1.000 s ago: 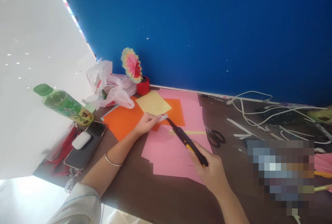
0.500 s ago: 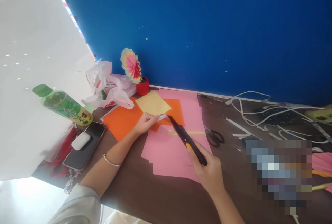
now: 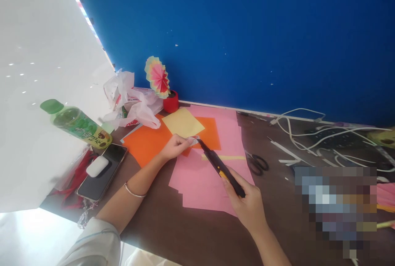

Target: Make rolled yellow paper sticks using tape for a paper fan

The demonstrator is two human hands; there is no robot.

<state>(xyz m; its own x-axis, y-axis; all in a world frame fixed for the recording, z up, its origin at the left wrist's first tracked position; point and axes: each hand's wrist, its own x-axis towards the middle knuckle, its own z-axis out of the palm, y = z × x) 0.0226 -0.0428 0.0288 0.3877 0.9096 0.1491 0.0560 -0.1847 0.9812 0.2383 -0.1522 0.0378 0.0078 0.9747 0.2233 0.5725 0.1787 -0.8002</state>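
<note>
The left hand point(image 3: 174, 147) pinches a small white paper scrap point(image 3: 194, 139); the right hand point(image 3: 247, 204) grips a black-and-yellow utility knife point(image 3: 219, 167) whose tip touches it

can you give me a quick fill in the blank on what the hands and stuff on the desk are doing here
1. The right hand grips a black and yellow ____.
2. The left hand pinches a small white strip at the knife's ____.
3. The scissors lie on the desk, to the right of the ____ paper.
4. The white case rests on a ____.

Missing words: knife; tip; pink; phone
</note>
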